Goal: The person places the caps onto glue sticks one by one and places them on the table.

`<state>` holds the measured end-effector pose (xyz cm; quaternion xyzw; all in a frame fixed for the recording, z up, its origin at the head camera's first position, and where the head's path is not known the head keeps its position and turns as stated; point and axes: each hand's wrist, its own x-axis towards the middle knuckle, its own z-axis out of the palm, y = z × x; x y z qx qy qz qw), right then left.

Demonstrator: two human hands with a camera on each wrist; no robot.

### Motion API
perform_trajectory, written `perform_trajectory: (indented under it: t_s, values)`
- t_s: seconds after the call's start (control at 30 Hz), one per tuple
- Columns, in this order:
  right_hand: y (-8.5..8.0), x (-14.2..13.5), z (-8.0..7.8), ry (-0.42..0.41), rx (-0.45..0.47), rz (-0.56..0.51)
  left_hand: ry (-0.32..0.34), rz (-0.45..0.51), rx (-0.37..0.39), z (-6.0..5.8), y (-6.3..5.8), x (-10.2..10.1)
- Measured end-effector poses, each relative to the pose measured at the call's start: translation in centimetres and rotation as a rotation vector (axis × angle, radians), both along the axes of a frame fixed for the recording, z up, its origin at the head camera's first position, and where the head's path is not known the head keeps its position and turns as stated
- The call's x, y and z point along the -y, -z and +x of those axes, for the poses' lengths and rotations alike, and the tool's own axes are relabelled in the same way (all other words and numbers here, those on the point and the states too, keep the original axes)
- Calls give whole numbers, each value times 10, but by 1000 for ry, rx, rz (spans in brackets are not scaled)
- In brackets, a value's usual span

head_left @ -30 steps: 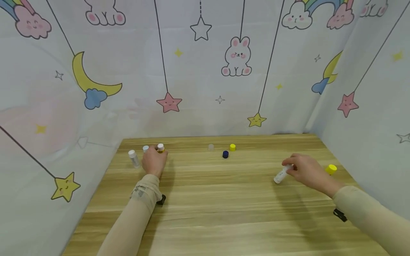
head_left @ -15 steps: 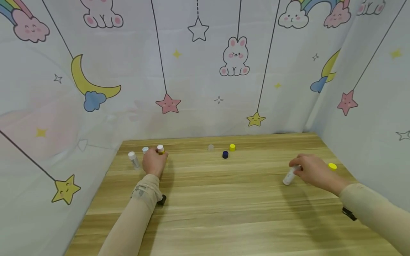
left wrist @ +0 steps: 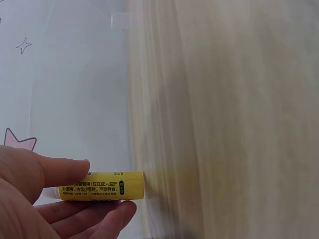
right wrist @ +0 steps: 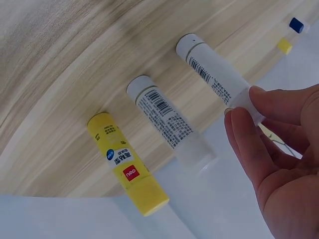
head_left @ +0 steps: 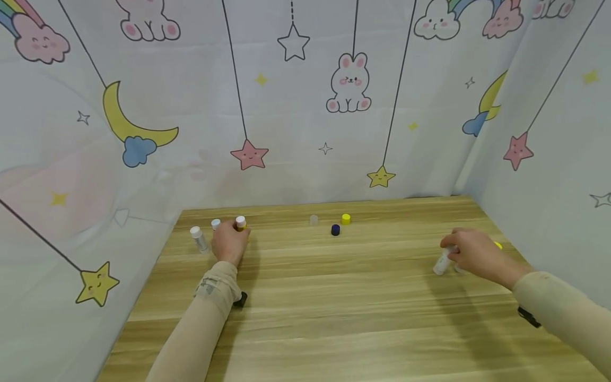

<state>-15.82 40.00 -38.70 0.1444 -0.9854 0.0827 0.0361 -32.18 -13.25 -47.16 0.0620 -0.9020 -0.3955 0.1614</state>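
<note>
My left hand pinches a yellow glue stick between thumb and fingers at the far left of the table; its white top shows in the head view. On the far right, my right hand grips a white glue stick near its upper end, with the base down close over the wood. Standing beside it in the right wrist view are another white glue stick with a clear cap and a yellow glue stick. My right hand partly hides both in the head view.
A white-topped glue stick stands left of my left hand, and a second white top shows behind that hand. At the table's back middle lie a clear cap, a yellow cap and a dark blue cap. Patterned cloth borders the table.
My right hand has moved right with the white glue stick, closer to the two standing ones, and the stick is more upright. The left hand stays in nearly the same place.
</note>
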Motion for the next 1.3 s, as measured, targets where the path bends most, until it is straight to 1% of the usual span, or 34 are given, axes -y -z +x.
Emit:
perform_trajectory:
  t_s: [0.17, 0.4, 0.73, 0.97, 1.13, 1.3]
  values:
    - [0, -4, -2, -7, -9, 14, 5, -7, -15, 0, -2, -2]
    - [1, -6, -3, -24, -39, 41, 3, 7, -12, 0, -3, -4]
    - [0, -6, -1, -7, -31, 55, 26, 26, -12, 5, -7, -6]
    - [-6, -4, -2, 20, -93, 85, 42, 58, -29, 7, -11, -10]
    - [-10, -1, -5, 41, -109, 89, 38, 59, -50, 9, -13, -12]
    - [-14, 5, -13, 29, -134, 110, 47, 74, -69, 10, -14, -13]
